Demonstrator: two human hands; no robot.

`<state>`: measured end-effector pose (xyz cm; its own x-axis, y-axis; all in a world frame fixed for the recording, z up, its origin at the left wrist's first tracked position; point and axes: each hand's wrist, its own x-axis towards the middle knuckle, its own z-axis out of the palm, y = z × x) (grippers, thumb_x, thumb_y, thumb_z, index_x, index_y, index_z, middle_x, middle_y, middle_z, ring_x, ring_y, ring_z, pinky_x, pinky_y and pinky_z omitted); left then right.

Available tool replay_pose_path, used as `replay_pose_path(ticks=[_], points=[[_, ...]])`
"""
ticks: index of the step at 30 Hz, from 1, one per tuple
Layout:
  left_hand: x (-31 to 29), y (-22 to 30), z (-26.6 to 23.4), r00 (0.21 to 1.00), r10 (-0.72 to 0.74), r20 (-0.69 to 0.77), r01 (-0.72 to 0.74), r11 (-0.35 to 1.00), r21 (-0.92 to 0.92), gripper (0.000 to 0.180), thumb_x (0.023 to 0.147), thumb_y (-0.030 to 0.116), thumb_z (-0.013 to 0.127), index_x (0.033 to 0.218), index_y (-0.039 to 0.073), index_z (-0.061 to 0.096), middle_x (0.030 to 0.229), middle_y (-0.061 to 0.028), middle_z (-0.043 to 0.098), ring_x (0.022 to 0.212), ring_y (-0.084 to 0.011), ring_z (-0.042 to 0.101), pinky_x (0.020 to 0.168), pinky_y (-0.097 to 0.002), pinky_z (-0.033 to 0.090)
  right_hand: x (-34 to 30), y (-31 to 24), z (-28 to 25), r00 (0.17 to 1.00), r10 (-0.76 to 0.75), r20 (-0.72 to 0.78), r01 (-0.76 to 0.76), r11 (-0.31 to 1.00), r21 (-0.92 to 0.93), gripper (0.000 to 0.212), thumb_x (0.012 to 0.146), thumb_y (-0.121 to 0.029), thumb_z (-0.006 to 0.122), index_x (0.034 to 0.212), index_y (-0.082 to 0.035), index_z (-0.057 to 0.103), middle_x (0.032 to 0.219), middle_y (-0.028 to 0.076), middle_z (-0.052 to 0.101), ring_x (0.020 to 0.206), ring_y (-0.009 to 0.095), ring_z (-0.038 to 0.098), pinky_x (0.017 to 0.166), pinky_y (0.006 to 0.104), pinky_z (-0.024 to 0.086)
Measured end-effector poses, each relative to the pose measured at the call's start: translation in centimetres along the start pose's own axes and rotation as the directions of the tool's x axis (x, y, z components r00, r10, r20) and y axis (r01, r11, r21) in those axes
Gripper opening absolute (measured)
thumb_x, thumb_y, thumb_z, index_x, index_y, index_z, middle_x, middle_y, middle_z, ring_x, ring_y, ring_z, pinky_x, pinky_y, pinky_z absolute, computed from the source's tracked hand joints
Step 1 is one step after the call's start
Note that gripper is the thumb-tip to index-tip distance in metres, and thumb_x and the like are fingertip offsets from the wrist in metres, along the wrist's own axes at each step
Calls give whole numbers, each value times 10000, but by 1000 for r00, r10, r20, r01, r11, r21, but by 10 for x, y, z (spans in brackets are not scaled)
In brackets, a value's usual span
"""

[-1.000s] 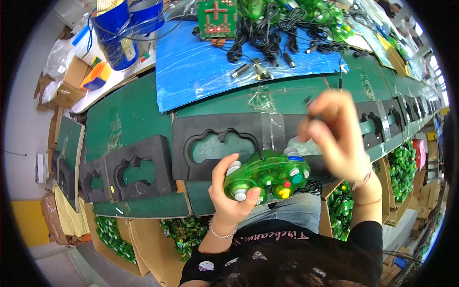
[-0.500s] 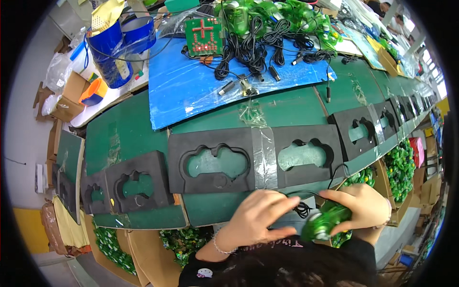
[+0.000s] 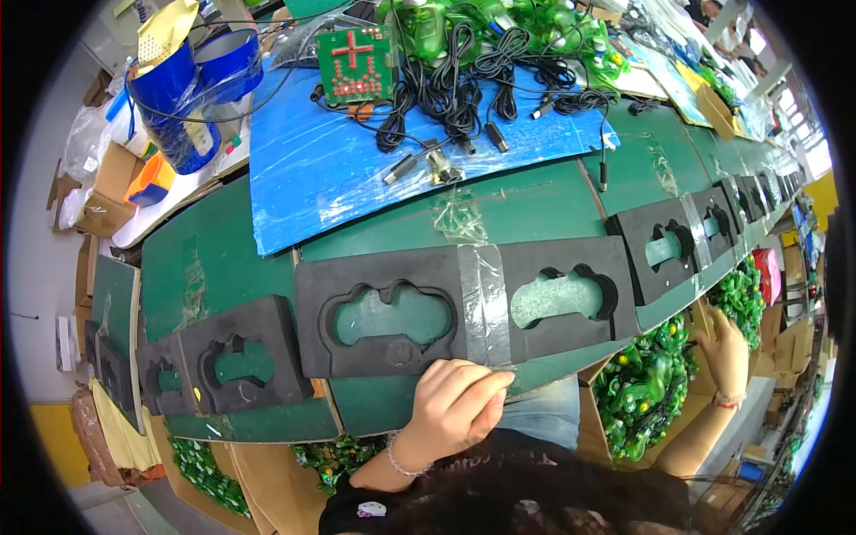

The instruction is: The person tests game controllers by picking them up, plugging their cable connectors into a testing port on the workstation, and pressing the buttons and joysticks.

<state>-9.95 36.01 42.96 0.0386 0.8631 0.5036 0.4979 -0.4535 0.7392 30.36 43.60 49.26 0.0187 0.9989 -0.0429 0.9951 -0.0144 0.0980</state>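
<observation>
My left hand (image 3: 456,407) is closed with its fingers curled together, beside the lower edge of a black foam block (image 3: 312,352) with a controller-shaped cutout. Nothing shows in its fingers. Low on the right, my right hand (image 3: 727,355) reaches over a cardboard box full of translucent green game controllers (image 3: 629,397) with cables. Its fingers are apart, with nothing gripped between them. A blurred green controller (image 3: 660,376) is in the box, left of this hand and apart from it.
More black foam blocks (image 3: 655,254) line the green bench (image 3: 535,205). A blue sheet (image 3: 294,187) carries bundled black cables (image 3: 459,102), a green circuit board (image 3: 355,67) and green controllers (image 3: 423,31). Blue tubs (image 3: 174,107) stand at the far left; another box (image 3: 281,468) sits below the bench.
My right hand has let go of the green controller and moved right, over the box. My left hand has drawn slightly left and its fingers have closed. The view has shifted a little.
</observation>
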Motion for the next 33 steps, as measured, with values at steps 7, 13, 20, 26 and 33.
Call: replay_pose_path(ticks=[7,13,20,26,33], points=[[2,3,-4,998,-65,-24,65,998,-12,133,718,7,634,847,37,649,770,-61,588,647,-222,563,599,-328,425,137,-145,-37,838,-419,-350,531,776,341,282,787,-153,654,1036,-38,587,782,118,585,715,253,559,681,340,456],[2,5,-4,999,-52,-7,52,999,-15,127,739,41,650,864,27,631,772,-57,585,675,-220,566,609,-331,435,277,-205,-7,746,-357,-562,576,769,277,254,814,-163,613,1049,-70,594,996,149,586,889,320,582,756,373,474],[4,9,-4,996,-84,-2,84,996,-42,146,724,37,654,870,47,650,764,-46,583,646,-215,550,602,-329,418,335,-252,6,578,-589,-564,597,777,-200,332,833,-182,573,1164,-160,566,1229,85,517,1156,262,482,904,431,413],[6,9,-2,997,-79,6,79,995,-56,171,715,42,661,886,45,652,768,-41,589,657,-208,554,605,-321,420,329,-270,11,797,-429,-426,487,873,32,486,735,-258,710,1183,-181,537,1361,166,332,1186,334,433,904,452,440],[9,11,0,999,-27,31,28,999,-37,169,728,41,651,892,25,614,798,-59,570,681,-211,555,595,-320,424,325,-260,9,904,-256,-343,323,934,155,388,723,-175,679,1079,-104,543,1004,172,574,960,358,574,836,426,474]])
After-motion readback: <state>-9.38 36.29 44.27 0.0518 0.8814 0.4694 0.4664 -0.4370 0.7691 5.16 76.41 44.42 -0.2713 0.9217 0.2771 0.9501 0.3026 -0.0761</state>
